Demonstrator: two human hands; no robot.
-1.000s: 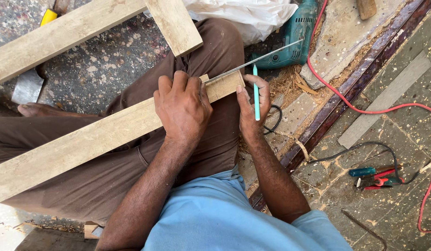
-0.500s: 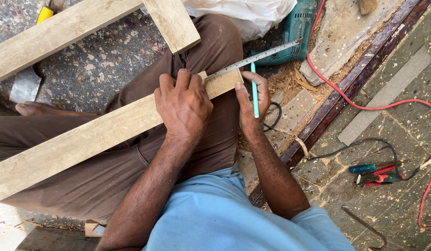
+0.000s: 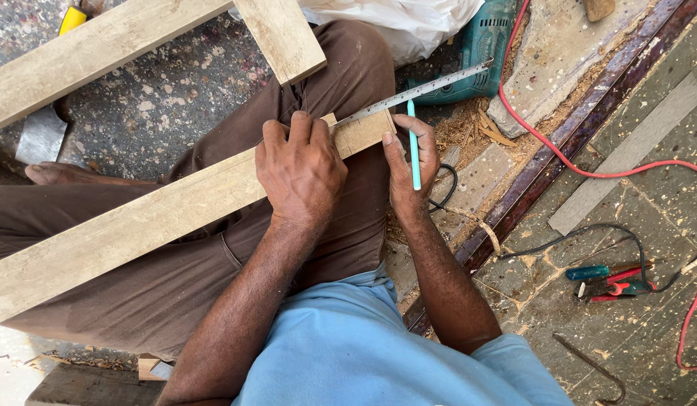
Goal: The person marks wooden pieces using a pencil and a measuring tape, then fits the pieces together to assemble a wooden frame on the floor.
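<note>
The only package I can see is a crumpled white plastic bag at the top edge of my view, lying on the floor just beside the teal power drill. I see no labels, signs or screens.

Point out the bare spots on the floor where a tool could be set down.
Free: the speckled floor between the two wooden boards, and the grey slabs right of the red cable. Crowded: around the right hand, with drill, wood shavings and steel ruler; also by the pliers.
</note>
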